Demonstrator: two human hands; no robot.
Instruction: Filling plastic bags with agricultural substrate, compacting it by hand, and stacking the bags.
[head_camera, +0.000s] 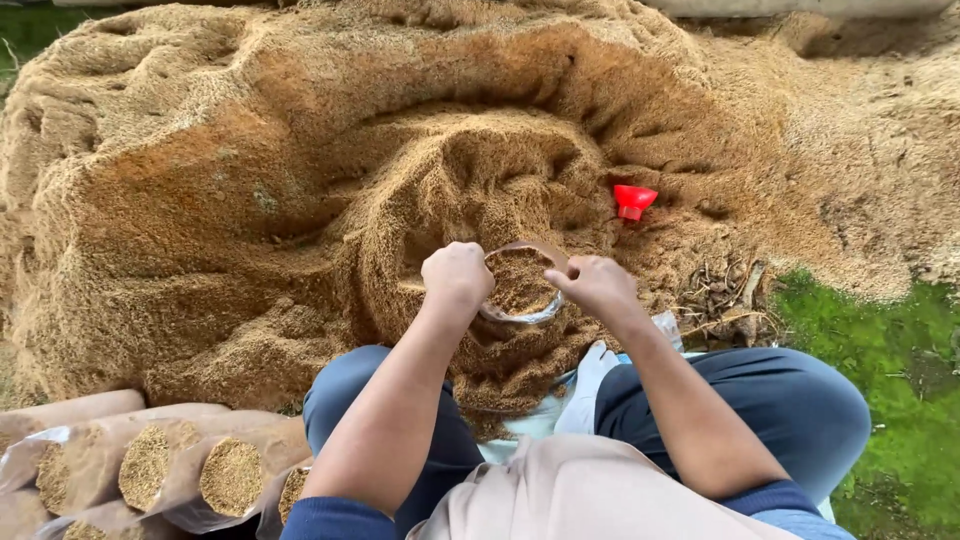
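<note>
1. A seated person's two hands hold a clear bag (520, 285) upright between the knees, against a big sawdust heap (300, 200).
2. The left hand (457, 277) is clenched on the bag's rim; the right hand (597, 285) pinches the opposite rim, apparently to keep the mouth open.
3. The bag is brim-full of sawdust; its lower part is hidden.
4. A red funnel (633, 200) lies on the heap, beyond the right hand.
5. Filled bags (150, 460) lie stacked at the lower left, partly cut off.
</note>
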